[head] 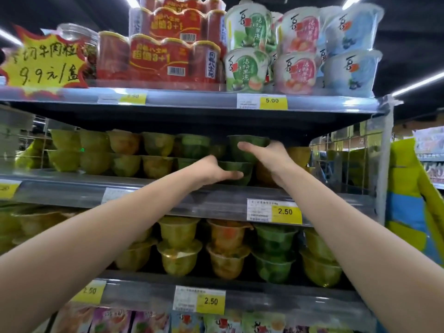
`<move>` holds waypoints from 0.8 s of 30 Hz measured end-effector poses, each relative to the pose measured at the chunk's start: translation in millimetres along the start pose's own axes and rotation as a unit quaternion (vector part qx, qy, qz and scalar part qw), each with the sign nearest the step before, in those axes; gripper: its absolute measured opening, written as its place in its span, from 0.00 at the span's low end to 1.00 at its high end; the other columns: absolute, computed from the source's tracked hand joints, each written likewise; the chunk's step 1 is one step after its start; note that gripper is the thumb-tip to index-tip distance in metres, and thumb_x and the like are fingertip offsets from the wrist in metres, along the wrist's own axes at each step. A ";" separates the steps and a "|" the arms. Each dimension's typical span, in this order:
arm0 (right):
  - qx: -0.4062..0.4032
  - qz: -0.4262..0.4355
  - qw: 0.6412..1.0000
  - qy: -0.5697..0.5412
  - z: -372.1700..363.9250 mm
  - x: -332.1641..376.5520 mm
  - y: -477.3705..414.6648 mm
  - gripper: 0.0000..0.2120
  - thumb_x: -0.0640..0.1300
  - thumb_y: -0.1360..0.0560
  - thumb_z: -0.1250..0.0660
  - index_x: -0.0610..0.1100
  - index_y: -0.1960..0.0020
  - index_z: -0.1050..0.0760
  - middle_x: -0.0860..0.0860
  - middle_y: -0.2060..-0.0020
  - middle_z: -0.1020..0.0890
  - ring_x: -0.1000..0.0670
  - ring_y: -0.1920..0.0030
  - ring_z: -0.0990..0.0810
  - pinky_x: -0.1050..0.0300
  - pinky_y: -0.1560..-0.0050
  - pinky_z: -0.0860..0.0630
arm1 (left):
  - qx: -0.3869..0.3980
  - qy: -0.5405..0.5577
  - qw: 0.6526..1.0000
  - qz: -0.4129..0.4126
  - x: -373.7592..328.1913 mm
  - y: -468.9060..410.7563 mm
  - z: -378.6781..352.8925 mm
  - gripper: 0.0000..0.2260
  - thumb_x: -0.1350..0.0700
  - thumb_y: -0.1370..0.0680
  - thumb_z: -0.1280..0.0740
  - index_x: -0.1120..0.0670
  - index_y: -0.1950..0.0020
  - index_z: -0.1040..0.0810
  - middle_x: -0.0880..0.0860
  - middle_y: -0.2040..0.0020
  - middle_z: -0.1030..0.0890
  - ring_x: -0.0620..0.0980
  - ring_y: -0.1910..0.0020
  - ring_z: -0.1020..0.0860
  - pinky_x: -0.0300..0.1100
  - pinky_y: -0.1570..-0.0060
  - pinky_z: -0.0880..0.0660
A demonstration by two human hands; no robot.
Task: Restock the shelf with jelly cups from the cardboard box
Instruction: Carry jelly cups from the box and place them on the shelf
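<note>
Both my arms reach into the middle shelf (168, 188). My left hand (211, 170) grips a green jelly cup (240, 168) that stands on the shelf board. My right hand (266, 155) holds a second green jelly cup (249, 144) stacked on top of the first. To their left stand rows of yellow, orange and green jelly cups (125, 152), two high. An orange cup (298, 155) shows to the right behind my right wrist. The cardboard box is out of view.
The top shelf carries red multipacks (168, 58) and tall white cups (298, 51). The shelf below holds more stacked jelly cups (225, 248), with pouches (149, 320) under that. Price tags (286, 211) line the shelf edges. A person in a yellow and blue jacket (413, 200) stands at the right.
</note>
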State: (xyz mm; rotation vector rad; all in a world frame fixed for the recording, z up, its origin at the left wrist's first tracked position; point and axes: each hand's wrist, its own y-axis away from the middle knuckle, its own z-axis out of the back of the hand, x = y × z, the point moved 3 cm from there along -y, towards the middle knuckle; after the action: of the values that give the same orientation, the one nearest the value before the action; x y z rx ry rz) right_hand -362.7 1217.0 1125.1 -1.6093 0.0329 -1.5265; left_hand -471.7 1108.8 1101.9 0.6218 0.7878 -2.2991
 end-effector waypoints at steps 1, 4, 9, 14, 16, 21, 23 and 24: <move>0.004 -0.006 1.000 -0.010 -3.6 -0.7 -2.1 0.14 0.48 0.32 0.23 0.46 0.50 0.22 0.51 0.53 0.18 0.51 0.49 0.20 0.60 0.50 0.27 | -0.001 0.000 1.000 -0.002 1.8 -2.9 0.3 0.37 0.35 0.33 0.28 0.58 0.34 0.29 0.55 0.44 0.22 0.53 0.48 0.23 0.43 0.53 0.28; 0.016 -0.023 0.999 -0.029 -11.7 -2.8 -8.5 0.17 0.48 0.33 0.23 0.44 0.47 0.21 0.48 0.50 0.17 0.50 0.50 0.19 0.60 0.52 0.25 | 0.002 0.004 1.000 0.000 6.2 -8.6 3.7 0.30 0.37 0.32 0.27 0.58 0.43 0.24 0.53 0.57 0.20 0.49 0.59 0.22 0.41 0.60 0.27; 0.046 -0.018 0.999 -0.023 -22.8 -2.6 -12.7 0.12 0.47 0.30 0.24 0.48 0.51 0.23 0.52 0.51 0.20 0.54 0.52 0.22 0.59 0.49 0.26 | 0.007 0.024 1.000 -0.005 9.8 -12.9 5.5 0.20 0.43 0.27 0.28 0.60 0.48 0.23 0.52 0.65 0.20 0.48 0.68 0.24 0.39 0.67 0.28; 0.049 -0.017 0.999 0.011 -28.7 -2.3 -18.7 0.24 0.49 0.28 0.27 0.43 0.35 0.27 0.53 0.46 0.24 0.55 0.49 0.28 0.63 0.51 0.33 | 0.020 0.020 1.000 -0.002 8.9 -16.5 4.1 0.22 0.45 0.24 0.31 0.62 0.42 0.25 0.54 0.61 0.19 0.50 0.67 0.23 0.43 0.60 0.26; 0.045 -0.025 0.998 0.019 -31.3 -4.7 -21.7 0.26 0.51 0.28 0.27 0.43 0.34 0.27 0.49 0.39 0.22 0.53 0.46 0.27 0.62 0.50 0.33 | 0.027 0.024 0.999 0.004 9.5 -19.0 3.3 0.23 0.46 0.24 0.32 0.62 0.38 0.28 0.55 0.58 0.18 0.51 0.63 0.22 0.45 0.55 0.24; 0.038 -0.023 0.999 0.032 -32.6 -4.3 -22.7 0.25 0.50 0.27 0.28 0.42 0.34 0.28 0.48 0.39 0.23 0.53 0.46 0.28 0.62 0.49 0.32 | 0.039 0.037 0.999 0.004 9.1 -20.5 2.4 0.24 0.47 0.22 0.33 0.61 0.34 0.32 0.56 0.57 0.20 0.51 0.58 0.21 0.46 0.48 0.24; 0.033 -0.022 0.999 0.036 -33.2 -4.0 -21.7 0.25 0.51 0.27 0.28 0.42 0.33 0.28 0.50 0.42 0.23 0.52 0.44 0.27 0.61 0.49 0.32 | 0.038 0.047 0.998 -0.006 9.6 -21.1 1.6 0.21 0.48 0.22 0.33 0.60 0.36 0.31 0.54 0.60 0.21 0.51 0.58 0.21 0.46 0.49 0.23; 0.031 -0.021 0.999 0.039 -33.7 -4.5 -21.9 0.26 0.51 0.27 0.28 0.42 0.33 0.28 0.50 0.40 0.23 0.51 0.42 0.26 0.61 0.49 0.32 | 0.036 0.049 0.998 -0.011 10.2 -21.3 1.4 0.19 0.48 0.22 0.33 0.59 0.38 0.30 0.53 0.62 0.22 0.49 0.61 0.21 0.44 0.54 0.23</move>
State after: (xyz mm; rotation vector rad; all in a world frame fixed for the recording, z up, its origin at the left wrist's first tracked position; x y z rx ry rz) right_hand -402.8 1213.8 1129.3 -1.5092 -0.0050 -1.6076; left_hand -493.6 1117.2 1104.7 0.7668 0.7648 -2.3405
